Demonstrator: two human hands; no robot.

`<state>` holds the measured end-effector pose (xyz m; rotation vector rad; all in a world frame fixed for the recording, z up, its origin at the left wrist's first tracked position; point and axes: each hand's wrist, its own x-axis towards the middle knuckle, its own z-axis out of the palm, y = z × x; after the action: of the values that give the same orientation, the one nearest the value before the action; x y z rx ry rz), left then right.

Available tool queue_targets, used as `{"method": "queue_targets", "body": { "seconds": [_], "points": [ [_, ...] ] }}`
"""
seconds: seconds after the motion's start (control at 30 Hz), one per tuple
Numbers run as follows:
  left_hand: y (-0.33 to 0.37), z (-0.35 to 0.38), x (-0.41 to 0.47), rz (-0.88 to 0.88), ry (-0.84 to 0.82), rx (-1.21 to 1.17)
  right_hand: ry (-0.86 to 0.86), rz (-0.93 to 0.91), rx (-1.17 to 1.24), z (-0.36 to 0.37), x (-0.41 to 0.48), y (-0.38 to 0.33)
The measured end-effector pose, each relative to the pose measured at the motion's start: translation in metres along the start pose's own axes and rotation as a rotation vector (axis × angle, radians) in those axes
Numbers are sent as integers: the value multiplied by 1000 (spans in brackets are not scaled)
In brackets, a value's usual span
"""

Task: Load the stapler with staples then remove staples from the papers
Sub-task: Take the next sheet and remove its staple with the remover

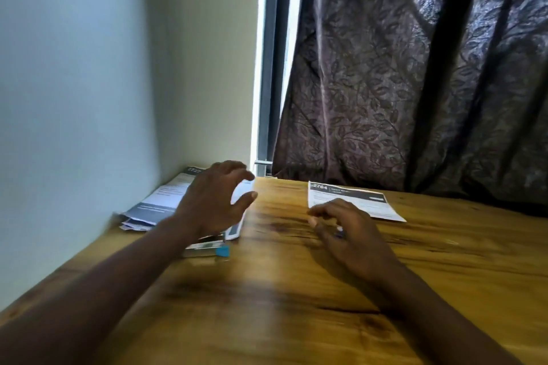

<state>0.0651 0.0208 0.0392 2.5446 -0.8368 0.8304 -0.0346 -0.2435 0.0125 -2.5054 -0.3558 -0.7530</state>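
A stack of printed papers (pixel 161 204) lies at the table's far left corner against the wall. My left hand (pixel 212 201) hovers over that stack with fingers spread and nothing in it. Just under its wrist lies a small box with a blue end (pixel 212 249), possibly staples. A single printed sheet (pixel 355 200) lies flat at the far middle of the table. My right hand (pixel 347 228) rests in front of that sheet, fingers curled, with a small dark object between them that is too blurred to name. No stapler is visible.
The wooden table (pixel 267 305) runs to a pale wall (pixel 89 83) on the left. A dark patterned curtain (pixel 415 83) hangs behind the far edge, with a window frame (pixel 268 68) beside it.
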Motion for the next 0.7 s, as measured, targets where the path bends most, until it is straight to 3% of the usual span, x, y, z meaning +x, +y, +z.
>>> {"method": "queue_targets", "body": {
  "seconds": [0.1,0.33,0.43,0.57,0.7],
  "points": [
    [-50,-13,-15,-104,-217,43,-40,15,37,21,12,-18],
    [-101,4,-31,-232,-501,87,-138,195,29,72,77,-51],
    [-104,11,-27,-241,-530,32,-87,307,67,90,112,-63],
    [-108,11,-26,-246,-536,-40,-256,547,36,116,154,-72],
    [-106,4,-26,-268,-496,-93,-311,729,125,127,172,-80]
  ]
}}
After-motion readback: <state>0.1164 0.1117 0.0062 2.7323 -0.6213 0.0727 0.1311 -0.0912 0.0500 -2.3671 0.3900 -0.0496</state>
